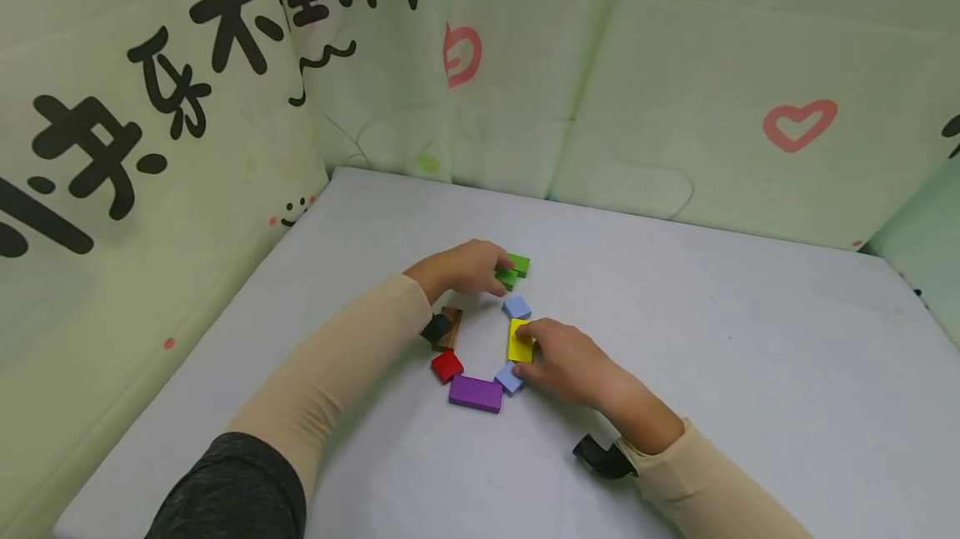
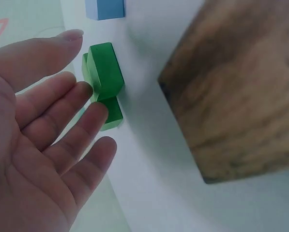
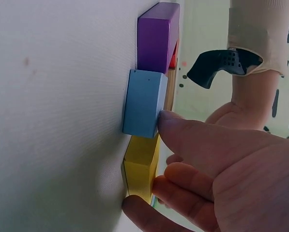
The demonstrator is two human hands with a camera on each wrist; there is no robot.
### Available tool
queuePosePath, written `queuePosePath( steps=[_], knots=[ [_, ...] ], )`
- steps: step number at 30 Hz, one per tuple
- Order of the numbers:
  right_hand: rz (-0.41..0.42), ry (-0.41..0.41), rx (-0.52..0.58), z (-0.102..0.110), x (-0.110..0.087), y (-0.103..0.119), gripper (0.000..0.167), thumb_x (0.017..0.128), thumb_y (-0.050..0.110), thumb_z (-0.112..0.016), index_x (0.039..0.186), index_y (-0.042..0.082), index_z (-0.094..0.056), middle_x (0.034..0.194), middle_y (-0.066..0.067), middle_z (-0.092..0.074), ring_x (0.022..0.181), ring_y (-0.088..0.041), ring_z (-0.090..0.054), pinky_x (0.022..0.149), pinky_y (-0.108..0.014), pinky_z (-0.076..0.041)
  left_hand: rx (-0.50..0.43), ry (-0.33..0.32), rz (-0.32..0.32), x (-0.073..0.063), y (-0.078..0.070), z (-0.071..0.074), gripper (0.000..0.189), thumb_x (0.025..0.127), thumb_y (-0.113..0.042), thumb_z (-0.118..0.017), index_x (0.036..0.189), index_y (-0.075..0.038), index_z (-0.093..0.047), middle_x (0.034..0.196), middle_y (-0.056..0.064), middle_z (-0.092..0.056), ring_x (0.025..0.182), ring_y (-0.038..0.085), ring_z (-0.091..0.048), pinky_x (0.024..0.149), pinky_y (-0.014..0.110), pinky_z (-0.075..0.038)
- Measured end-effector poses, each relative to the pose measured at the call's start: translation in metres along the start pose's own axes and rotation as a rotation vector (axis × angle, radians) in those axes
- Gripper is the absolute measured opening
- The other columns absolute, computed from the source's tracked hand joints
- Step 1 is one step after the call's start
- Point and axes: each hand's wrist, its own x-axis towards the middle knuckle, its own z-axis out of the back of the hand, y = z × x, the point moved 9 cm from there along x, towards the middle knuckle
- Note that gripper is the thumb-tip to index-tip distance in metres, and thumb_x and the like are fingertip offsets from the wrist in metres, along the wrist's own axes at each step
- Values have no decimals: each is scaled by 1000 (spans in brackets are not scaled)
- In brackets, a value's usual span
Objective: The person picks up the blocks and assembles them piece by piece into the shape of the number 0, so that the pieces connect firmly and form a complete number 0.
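Observation:
My left hand [image 1: 467, 266] is at two green blocks [image 1: 519, 264] at the far end of a loose ring of blocks. In the left wrist view its fingers are loosely bent, with the tips close by the green blocks [image 2: 105, 72]; contact is unclear. My right hand [image 1: 570, 362] lies over the ring's right side. Its thumb touches or nearly touches the near light-blue block [image 3: 145, 104], while other fingertips rest along the yellow block [image 3: 140, 164]. A second light-blue block [image 1: 517, 306] sits between the yellow and green ones.
The left side of the ring has a brown wooden block [image 1: 452, 327], partly behind the left wrist's black camera mount [image 1: 435, 328], and a red block [image 1: 447, 366]. A purple block [image 1: 476, 394] lies nearest me. Printed curtains [image 1: 697, 89] border the white table [image 1: 712, 339].

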Motion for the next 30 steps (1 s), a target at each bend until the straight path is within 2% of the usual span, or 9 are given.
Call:
queuePosePath(
  steps=[10, 30],
  knots=[
    [2, -7, -2, -1, 0, -1, 45, 91, 21, -75, 126, -4, -61, 126, -18, -62, 111, -32, -59, 98, -47, -48, 25, 13, 20, 6, -4, -2, 47, 96, -24, -70, 141, -14, -59, 145, 5, -53, 127, 23, -47, 110, 38, -37],
    [-16, 4, 1, -1, 1, -2, 45, 91, 21, -75, 126, -3, -62, 125, -17, -62, 111, -31, -59, 98, -46, -48, 79, 4, 14, 4, -7, -2, 39, 97, -20, -69, 135, -11, -63, 129, 5, -61, 111, 20, -52, 106, 35, -42]
  ],
)
